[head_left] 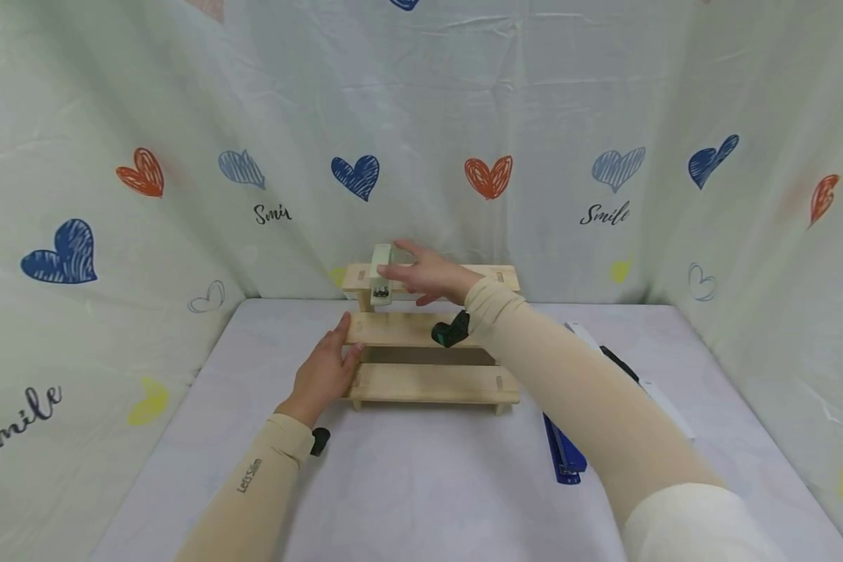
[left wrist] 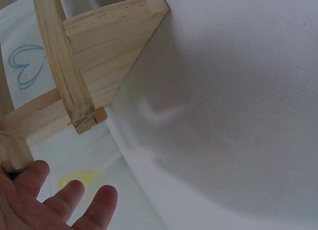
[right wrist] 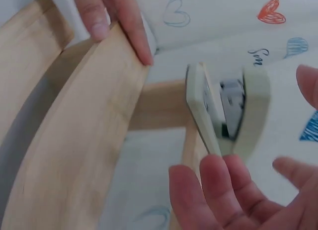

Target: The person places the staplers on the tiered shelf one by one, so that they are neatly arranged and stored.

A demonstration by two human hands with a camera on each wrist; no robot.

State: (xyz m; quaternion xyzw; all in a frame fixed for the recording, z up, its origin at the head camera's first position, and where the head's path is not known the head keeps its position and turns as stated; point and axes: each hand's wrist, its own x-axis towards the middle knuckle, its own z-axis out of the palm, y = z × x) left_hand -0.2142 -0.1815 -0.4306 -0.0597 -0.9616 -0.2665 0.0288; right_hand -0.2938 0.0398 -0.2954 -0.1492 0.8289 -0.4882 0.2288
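Observation:
A pale green stapler (head_left: 382, 273) stands at the left end of the top tier of a small three-tier wooden shelf (head_left: 432, 382). My right hand (head_left: 435, 275) reaches over that tier beside the stapler with its fingers spread. In the right wrist view, fingertips (right wrist: 216, 165) come right up to the base of the stapler (right wrist: 256, 111), whose arm and base stand apart; the thumb is away from it. My left hand (head_left: 326, 365) holds the left end of the middle tier between thumb and forefinger. Its other fingers extend loosely in the left wrist view.
To the right on the white table (head_left: 435, 484), a blue stapler (head_left: 564, 453) lies partly under my right forearm. Beyond that forearm are a black pen-like item (head_left: 618, 363) and a white flat strip (head_left: 667, 406). A curtain printed with hearts (head_left: 421, 117) hangs behind the shelf.

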